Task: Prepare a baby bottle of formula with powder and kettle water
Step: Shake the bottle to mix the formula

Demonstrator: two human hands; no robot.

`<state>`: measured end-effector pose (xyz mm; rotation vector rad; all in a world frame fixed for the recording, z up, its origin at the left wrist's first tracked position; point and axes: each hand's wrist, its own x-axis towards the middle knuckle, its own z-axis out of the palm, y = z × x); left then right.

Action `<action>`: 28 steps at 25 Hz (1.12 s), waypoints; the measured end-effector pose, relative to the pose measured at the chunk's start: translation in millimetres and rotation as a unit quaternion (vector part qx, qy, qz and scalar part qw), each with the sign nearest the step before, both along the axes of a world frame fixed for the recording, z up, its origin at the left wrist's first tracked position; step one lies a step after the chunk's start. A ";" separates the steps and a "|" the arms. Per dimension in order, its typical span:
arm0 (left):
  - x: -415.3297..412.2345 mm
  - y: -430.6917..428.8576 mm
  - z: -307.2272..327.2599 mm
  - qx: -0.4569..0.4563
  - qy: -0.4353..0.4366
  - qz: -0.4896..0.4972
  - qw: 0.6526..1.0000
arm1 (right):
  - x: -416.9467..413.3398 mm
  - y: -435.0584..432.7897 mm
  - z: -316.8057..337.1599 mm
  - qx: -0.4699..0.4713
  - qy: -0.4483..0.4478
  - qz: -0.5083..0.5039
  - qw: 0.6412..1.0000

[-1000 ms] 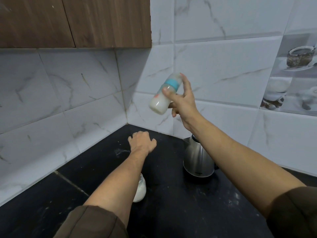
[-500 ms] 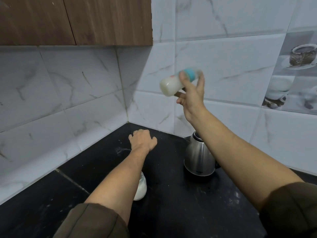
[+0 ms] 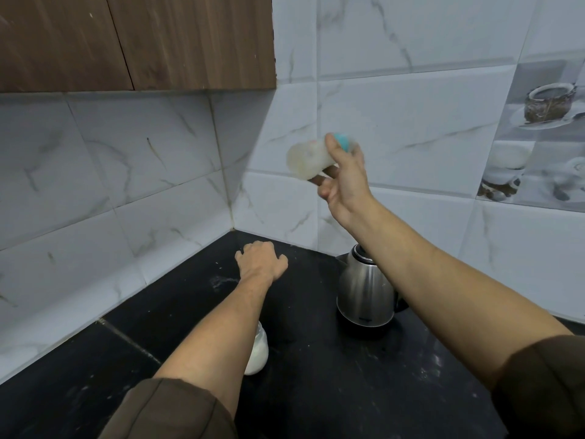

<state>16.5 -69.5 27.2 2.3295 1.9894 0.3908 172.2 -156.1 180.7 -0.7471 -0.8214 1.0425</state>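
Above the kettle point(image 3: 364, 293), right hand point(image 3: 346, 182): grip wrapped on milky bottle point(image 3: 307, 160), sideways (shake-to-mix step, likely). Left hand point(image 3: 261, 264), left of kettle: fingers curled, grip unclear. Next: check for lumps, stand bottle upright.

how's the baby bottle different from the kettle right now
The baby bottle is up in the air, gripped by the right hand and tipped nearly sideways; the kettle stands upright on the black counter. The baby bottle is translucent with white liquid and a teal collar; the kettle is shiny steel with a dark top. The baby bottle looks motion-blurred; the kettle is sharp. Both are on the person's right side.
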 end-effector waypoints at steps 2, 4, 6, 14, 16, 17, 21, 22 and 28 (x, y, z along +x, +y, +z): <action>1.0 -0.3 0.2 0.000 -0.002 -0.004 1.000 | -7.2 -13.6 -2.7 0.040 -0.138 0.103 0.984; 1.0 -1.7 -0.1 0.003 -0.001 -0.006 1.000 | -7.0 -19.2 -3.3 0.076 -0.190 0.144 0.968; -0.4 -2.8 -1.3 0.000 0.002 -0.004 1.000 | -5.7 -10.4 -0.2 0.039 -0.105 0.075 0.991; -2.3 -4.3 -4.7 -0.006 0.002 -0.003 1.000 | -5.9 -22.9 -6.1 0.060 -0.175 0.124 0.975; -3.7 -5.5 -3.8 -0.003 0.007 -0.001 1.000 | -4.3 -20.6 -4.4 0.073 -0.103 0.038 0.991; -4.7 -6.0 -4.1 -0.001 0.008 0.000 1.000 | -2.2 -15.7 -2.4 0.054 -0.039 -0.024 0.998; -6.3 -6.7 -5.3 -0.003 0.004 0.002 1.000 | -0.9 -15.4 -3.6 0.047 -0.067 -0.089 0.993; -5.6 -6.8 -5.5 -0.004 0.002 0.000 1.000 | -4.0 -19.9 -8.3 0.071 -0.146 -0.062 0.985; -5.2 -6.1 -2.8 0.003 0.004 0.000 1.000 | 1.2 -13.5 5.0 0.003 0.090 -0.144 0.985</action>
